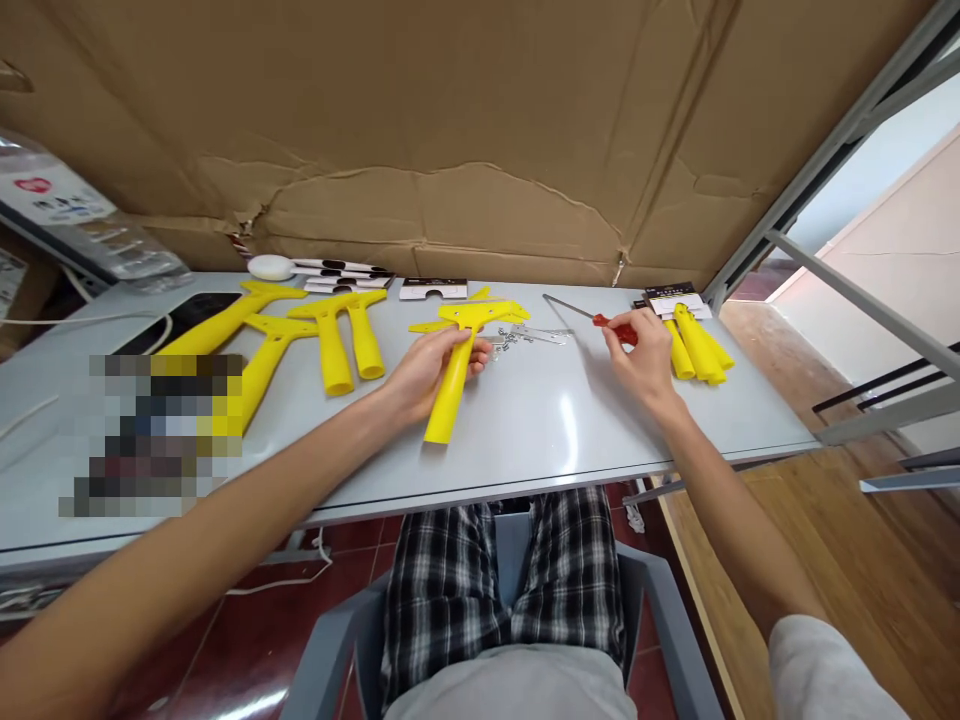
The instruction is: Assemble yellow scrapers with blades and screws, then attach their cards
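Observation:
My left hand [439, 365] grips the stem of a yellow plastic T-shaped handle [454, 390] just above the table. In my right hand [641, 360] is a red-handled screwdriver [616, 327], its thin metal shaft pointing up and left. Between the hands lies a small heap of screws and flat metal strips [521, 338], close to the head of the held handle. Several similar yellow handles [334, 345] lie to the left, and a stack of yellow handles [697, 345] lies just right of my right hand.
The grey table [570, 425] ends in a front edge above my plaid-covered knees and a grey chair [667, 630]. Printed card packaging [433, 289] and a white oval object [270, 267] lie at the back, against a cardboard sheet [420, 130]. A pixelated patch covers the table's left.

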The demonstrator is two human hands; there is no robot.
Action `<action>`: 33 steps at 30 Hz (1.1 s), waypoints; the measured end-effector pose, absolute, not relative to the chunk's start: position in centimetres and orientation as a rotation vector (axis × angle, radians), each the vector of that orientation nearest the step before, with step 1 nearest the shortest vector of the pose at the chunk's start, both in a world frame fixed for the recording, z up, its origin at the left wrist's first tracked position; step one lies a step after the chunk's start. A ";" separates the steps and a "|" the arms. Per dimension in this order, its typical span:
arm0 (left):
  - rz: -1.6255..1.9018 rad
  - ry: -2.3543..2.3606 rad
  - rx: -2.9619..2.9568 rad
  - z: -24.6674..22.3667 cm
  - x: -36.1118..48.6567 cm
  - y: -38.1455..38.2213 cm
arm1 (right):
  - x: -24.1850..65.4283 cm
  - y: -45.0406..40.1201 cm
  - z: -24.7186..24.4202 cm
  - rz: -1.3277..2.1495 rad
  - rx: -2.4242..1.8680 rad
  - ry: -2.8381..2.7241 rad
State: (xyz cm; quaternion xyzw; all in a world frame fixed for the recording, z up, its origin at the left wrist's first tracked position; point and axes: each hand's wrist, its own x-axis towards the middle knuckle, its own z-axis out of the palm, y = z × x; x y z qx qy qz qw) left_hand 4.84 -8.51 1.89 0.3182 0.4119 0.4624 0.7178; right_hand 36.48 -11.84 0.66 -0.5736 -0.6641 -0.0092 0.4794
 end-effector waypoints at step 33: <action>1.108 0.968 1.134 0.9 6.2 -10.6 | 22.8 -19.9 0.1 0.514 -1.368 -2.203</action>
